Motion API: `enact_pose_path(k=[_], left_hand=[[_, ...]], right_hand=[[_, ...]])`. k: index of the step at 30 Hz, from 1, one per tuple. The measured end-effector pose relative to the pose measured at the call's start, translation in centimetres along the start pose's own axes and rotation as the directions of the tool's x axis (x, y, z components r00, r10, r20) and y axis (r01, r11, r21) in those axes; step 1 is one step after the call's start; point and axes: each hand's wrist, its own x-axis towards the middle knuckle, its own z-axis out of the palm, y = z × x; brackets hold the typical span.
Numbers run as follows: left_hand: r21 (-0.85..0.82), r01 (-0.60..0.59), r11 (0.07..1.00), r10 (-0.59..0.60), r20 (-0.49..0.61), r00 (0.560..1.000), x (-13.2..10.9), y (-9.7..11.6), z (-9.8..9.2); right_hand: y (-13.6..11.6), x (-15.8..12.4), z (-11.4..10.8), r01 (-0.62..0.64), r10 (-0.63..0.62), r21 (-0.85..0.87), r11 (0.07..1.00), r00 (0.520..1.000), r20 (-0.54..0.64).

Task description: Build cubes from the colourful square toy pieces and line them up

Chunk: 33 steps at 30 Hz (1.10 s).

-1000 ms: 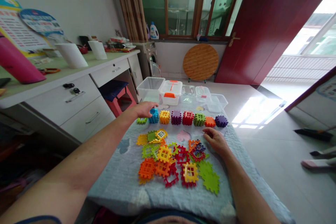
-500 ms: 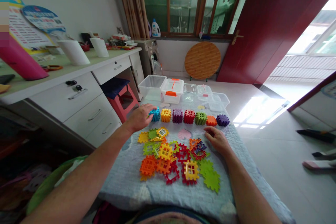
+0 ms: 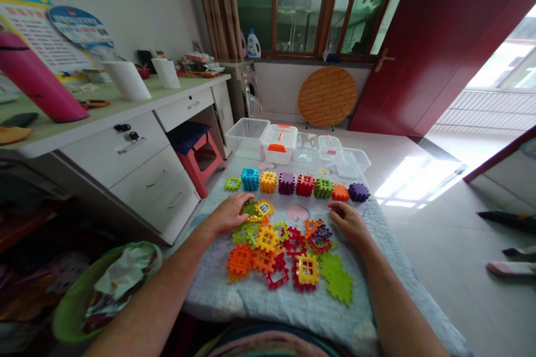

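My left hand (image 3: 231, 213) is low over the left edge of a loose pile of toothed plastic tiles. Its thumb and fingers are apart around a green tile (image 3: 250, 209); whether they grip it I cannot tell. A yellow window tile (image 3: 264, 208) lies just right of the fingertips. My right hand (image 3: 348, 220) rests on the cloth with loosely curled, parted fingers and nothing visible in them, beside an orange tile (image 3: 312, 227). Behind the pile runs a row of colour-sorted stacks, from a blue stack (image 3: 250, 178) to a dark purple stack (image 3: 359, 192). A light green tile (image 3: 233, 184) lies left of the blue stack.
Clear plastic boxes stand at the table's far end, among them a lidded box (image 3: 279, 148) with orange clips. A white desk (image 3: 125, 156) and a red stool (image 3: 203, 159) are on the left. A green basket (image 3: 69, 318) stands low on the left.
My left hand has moved from the blue stack back towards me to the pile's left edge. The blue stack and the light green tile now show. My right hand has stayed nearly still.
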Motion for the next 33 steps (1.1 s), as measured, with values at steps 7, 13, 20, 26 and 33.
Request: enact_pose_path(k=[7, 13, 20, 26, 33], left_hand=[[-0.005, 0.012, 1.0, -0.012, -0.046, 0.999, 0.0, 0.9, 0.1], [0.008, 0.023, 1.0, -0.021, -0.193, 0.981, -0.3, 2.1, 0.5], [-0.063, -0.018, 0.998, 0.013, -0.071, 0.997, -1.0, 3.6, 0.8], [-0.205, -0.02, 0.979, 0.002, -0.09, 0.996, -0.7, 3.6, 0.0], [0.101, 0.071, 0.992, -0.063, -0.081, 0.995, 1.7, 3.6, 1.5]], right_hand=[[-0.6, -0.1, -0.1, 0.005, -0.005, -0.001, 1.0, 1.0, -0.001], [-0.8, -0.1, -0.1, 0.002, -0.002, 0.01, 1.0, 1.0, -0.01], [-0.3, 0.0, -0.1, 0.003, -0.003, 0.016, 1.0, 1.0, 0.001], [-0.3, 0.1, 0.0, 0.001, -0.001, 0.015, 1.0, 1.0, -0.004], [-0.2, 0.1, -0.1, 0.007, -0.007, 0.01, 1.0, 1.0, -0.001]])
